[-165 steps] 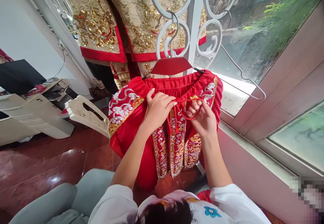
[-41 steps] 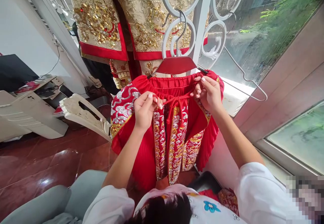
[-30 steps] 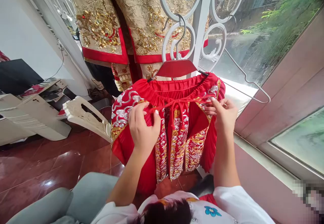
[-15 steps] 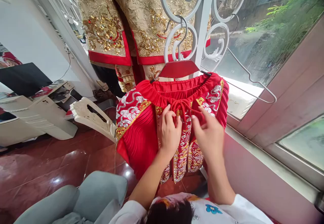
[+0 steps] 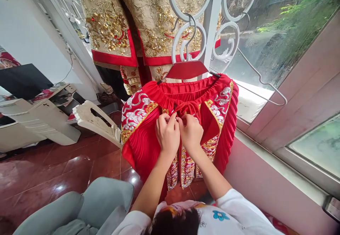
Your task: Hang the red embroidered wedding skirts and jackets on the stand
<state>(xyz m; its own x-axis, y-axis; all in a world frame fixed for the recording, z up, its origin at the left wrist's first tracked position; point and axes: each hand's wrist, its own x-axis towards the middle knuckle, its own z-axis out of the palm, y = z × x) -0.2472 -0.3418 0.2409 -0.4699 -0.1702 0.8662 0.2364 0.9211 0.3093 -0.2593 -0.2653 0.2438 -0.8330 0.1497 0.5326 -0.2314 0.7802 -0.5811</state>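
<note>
A red pleated skirt [image 5: 145, 144] with silver and gold embroidery hangs by its gathered waistband from a red hanger [image 5: 188, 70]. A tied red drawstring [image 5: 189, 104] lies at the front of the waist. Just below that bow, my left hand [image 5: 168, 132] pinches the skirt's embroidered front, thumb and fingertips pressed together. My right hand [image 5: 190, 130] is closed beside it, its fingertips meeting those of the left. The exact bit of cloth between them is hidden by the fingers. Embroidered front strips [image 5: 187, 169] hang below both hands.
Behind the skirt hangs a gold sequined garment [image 5: 156, 22] with red borders. A white scrolled metal stand [image 5: 211, 19] bears the hangers, including a bare wire hanger [image 5: 261, 77]. A grey armchair [image 5: 106, 196] and a cream chair [image 5: 92, 120] stand left; a window [image 5: 278, 33] is right.
My right hand has moved left to meet my left hand, and its fingers have closed. My left hand has shifted slightly left. The skirt's right embroidered panel now hangs more visibly.
</note>
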